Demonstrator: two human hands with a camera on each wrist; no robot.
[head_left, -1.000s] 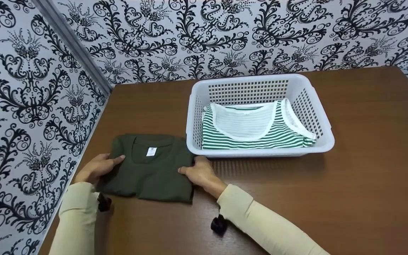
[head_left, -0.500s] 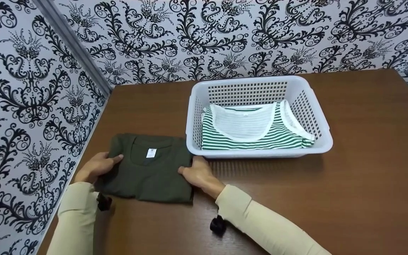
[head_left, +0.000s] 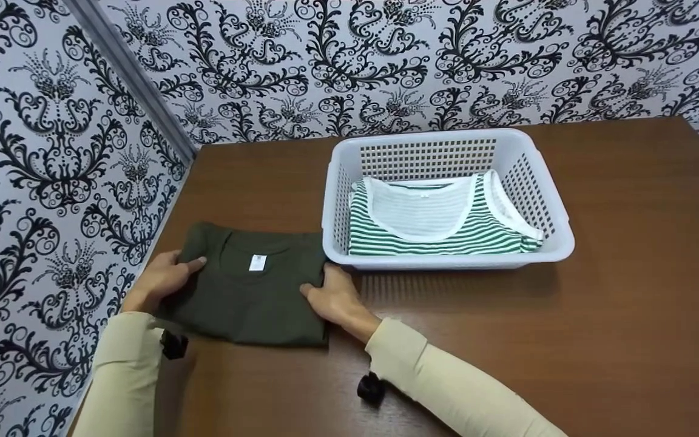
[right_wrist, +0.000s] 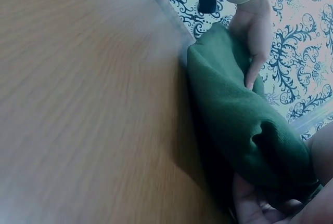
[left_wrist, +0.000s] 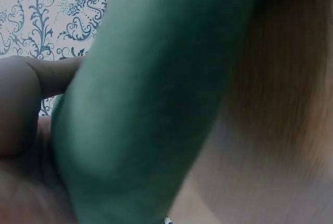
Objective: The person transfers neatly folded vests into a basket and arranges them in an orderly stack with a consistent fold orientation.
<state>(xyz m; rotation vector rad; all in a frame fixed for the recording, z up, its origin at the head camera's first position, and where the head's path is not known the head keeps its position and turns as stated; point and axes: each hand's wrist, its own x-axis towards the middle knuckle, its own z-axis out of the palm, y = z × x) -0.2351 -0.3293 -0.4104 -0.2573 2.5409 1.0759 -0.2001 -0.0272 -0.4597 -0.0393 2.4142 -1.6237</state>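
Note:
A folded dark green shirt (head_left: 252, 303) with a round neck and a white label lies between both hands at the left of the table. My left hand (head_left: 164, 276) grips its left edge, thumb on top and fingers underneath. On the opposite edge my right hand (head_left: 337, 297) pinches the cloth, close to the basket's near left corner. In the right wrist view the shirt (right_wrist: 244, 104) bulges a little above the wood, with fingers (right_wrist: 250, 203) tucked beneath it. The shirt (left_wrist: 135, 99) fills most of the left wrist view.
A white plastic basket (head_left: 434, 262) stands just right of the shirt, holding a folded green-striped tank top (head_left: 386, 237). Patterned wall panels (head_left: 52, 182) border the brown table (head_left: 628, 273) at the left and back.
Both hands and the shirt have shifted slightly left. The shirt's front lies smoother than a second ago, and the grip on both edges is unchanged.

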